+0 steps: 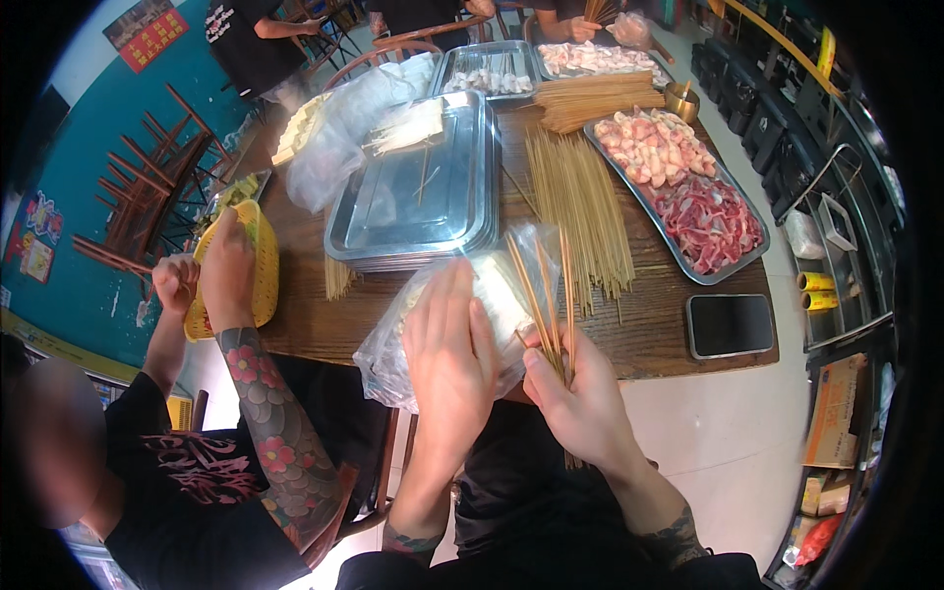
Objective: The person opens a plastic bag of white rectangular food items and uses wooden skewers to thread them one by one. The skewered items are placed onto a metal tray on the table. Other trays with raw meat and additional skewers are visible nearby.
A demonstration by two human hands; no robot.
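My left hand (450, 343) lies flat, palm down, over pale enoki-like mushrooms (501, 287) in a clear plastic bag (383, 369) at the table's near edge. In my right hand (582, 398) is a bundle of thin wooden skewers (544, 317), fanned out at the top; one skewer's tip points towards the mushrooms. A large pile of loose skewers (582, 221) lies just beyond my right hand. Ahead of my left hand stands a stack of metal trays (413, 221), with a flat bunch of pale mushrooms (405, 127) on the top one.
A metal tray (682, 258) of raw meat pieces and a smartphone (730, 326) lie at the right. At my left, a co-worker's hands are at a yellow plastic basket (267, 273). More people work around the table's far side, by trays of skewered food (490, 80) and meat (590, 59).
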